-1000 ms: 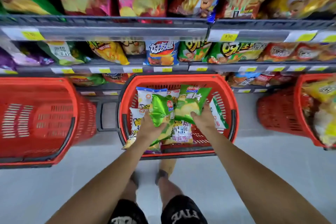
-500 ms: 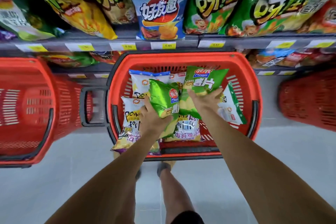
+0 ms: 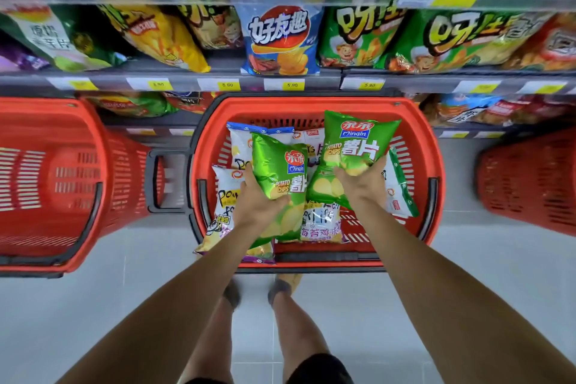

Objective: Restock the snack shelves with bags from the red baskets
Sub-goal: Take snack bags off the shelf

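Landmark: the middle basket [image 3: 311, 103], red, standing on the floor in front of the shelves.
Left grip [image 3: 258, 206]: fingers clenched round the lower end of one green bag [image 3: 280, 165], held over the basket's left half.
Right grip [image 3: 361, 187]: grasping the lower end of a second green bag [image 3: 355, 140], held over the basket's right half, its top at the far rim.
Long axis: each bag runs from its grip toward the basket's far rim, top end leading (the left one leans a little).
Key relation: the shelf [image 3: 187, 82] lies just beyond the far rim and above it. The right bag sits nearer to it, so I judge that hand better placed to go first.
Edges: the far rim, the shelf's price rail, and the upper shelf's lip overhanging it.
Open room: a small gap beside the blue bag [image 3: 280, 40], above the far rim; I cannot tell which slot takes these bags.
Left in basket: white bags [image 3: 240, 146] and another green one.
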Motion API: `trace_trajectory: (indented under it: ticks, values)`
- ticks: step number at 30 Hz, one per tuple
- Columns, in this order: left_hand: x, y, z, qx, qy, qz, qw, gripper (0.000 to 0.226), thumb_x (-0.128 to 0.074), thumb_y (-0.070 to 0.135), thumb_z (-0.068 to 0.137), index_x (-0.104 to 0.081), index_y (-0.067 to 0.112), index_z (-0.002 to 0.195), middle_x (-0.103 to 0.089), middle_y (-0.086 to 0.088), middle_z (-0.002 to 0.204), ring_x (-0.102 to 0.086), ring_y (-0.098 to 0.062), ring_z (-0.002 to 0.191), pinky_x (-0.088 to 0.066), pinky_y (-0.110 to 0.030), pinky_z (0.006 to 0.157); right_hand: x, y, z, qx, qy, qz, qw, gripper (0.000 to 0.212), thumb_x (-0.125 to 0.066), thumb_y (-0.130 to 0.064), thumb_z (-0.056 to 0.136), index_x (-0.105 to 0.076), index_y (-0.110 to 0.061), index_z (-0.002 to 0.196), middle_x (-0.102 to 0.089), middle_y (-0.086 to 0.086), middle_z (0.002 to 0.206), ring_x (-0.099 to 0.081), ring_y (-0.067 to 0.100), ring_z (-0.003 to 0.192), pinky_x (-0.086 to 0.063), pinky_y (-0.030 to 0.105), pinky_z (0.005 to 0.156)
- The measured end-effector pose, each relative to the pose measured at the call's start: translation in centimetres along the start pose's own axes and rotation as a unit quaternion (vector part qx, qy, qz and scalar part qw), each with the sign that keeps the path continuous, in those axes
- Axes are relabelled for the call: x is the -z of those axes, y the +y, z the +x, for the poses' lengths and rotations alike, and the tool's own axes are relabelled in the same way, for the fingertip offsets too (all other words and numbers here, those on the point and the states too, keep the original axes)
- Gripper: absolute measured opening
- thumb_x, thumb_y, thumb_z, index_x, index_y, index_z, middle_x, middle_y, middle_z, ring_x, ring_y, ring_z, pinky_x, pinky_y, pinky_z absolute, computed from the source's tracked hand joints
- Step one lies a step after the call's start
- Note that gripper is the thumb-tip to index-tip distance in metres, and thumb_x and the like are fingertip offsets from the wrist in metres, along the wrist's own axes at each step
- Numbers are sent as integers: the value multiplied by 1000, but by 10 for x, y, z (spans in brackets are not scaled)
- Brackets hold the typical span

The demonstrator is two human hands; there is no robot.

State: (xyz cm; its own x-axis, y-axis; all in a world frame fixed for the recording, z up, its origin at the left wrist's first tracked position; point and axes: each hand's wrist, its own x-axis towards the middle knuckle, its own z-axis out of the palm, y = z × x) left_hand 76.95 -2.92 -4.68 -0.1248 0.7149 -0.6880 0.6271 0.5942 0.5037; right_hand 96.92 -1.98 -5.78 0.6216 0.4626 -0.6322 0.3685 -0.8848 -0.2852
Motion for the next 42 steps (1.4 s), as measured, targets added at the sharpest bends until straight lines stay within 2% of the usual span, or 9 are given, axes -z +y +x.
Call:
trace_trajectory:
  ticks: [5,10,15,18,22,28,33,37,42]
  values:
    - [41,24,-24,-41,46,-6,998,100,-80,37,66,-20,24,145,-54,-2,125,-58,-25,108,-50,-46,90,34,-6,-33,94,59,-11,994,103,-75,-54,71,-17,-13,147,-56,17,129,-60,35,109,-52,47,87]
    - [97,50,-56,-88,76,-15,993,99,-79,45,60,-25,24,140,-53,4,120,-56,-20,107,-50,-42,89,76,-20,-79,170,61,34,983,112,-75,-54,72,-9,-12,151,-50,15,137,-54,32,120,-48,43,95]
    - [144,75,-99,-132,100,-13,986,100,-81,39,66,-20,24,144,-49,-3,131,-50,-25,119,-46,-48,97,122,-35,-129,218,77,73,970,108,-78,-54,69,-14,-18,149,-53,10,134,-54,31,120,-51,45,90]
    - [168,91,-126,-189,92,-30,977,93,-83,33,69,-25,23,140,-52,3,124,-52,-20,115,-44,-39,97,150,-45,-157,264,86,84,957,109,-78,-55,66,-17,-20,148,-52,6,136,-54,30,119,-51,46,90]
    - [197,117,-165,-259,71,-54,962,96,-82,31,73,-19,23,145,-49,14,119,-51,-12,109,-42,-30,90,188,-63,-190,316,110,59,940,116,-75,-55,72,-2,-14,153,-50,12,139,-55,32,118,-52,43,85]
    - [242,155,-210,-329,108,-104,932,89,-79,14,76,-22,12,145,-49,5,118,-50,-9,105,-33,-8,78,236,-96,-237,373,154,102,909,111,-75,-61,62,-15,-23,148,-58,2,130,-58,28,114,-52,43,84]
    - [271,178,-233,-345,130,-140,919,90,-76,22,81,-16,16,147,-44,9,122,-45,-7,107,-32,-18,87,267,-131,-263,437,167,128,874,99,-76,-55,63,-24,-27,141,-57,-3,127,-58,24,111,-52,42,83]
    - [304,196,-236,-337,160,-169,912,93,-78,27,79,-14,13,145,-45,-3,132,-48,-19,119,-38,-28,93,286,-167,-277,458,173,126,863,107,-73,-63,62,-19,-23,145,-55,0,134,-55,26,118,-51,45,90]
    - [351,229,-231,-341,161,-183,908,86,-73,28,83,-14,13,144,-42,3,120,-47,-14,104,-36,-25,87,313,-213,-282,445,129,148,874,111,-72,-64,68,-13,-19,151,-47,5,143,-48,28,127,-45,46,99]
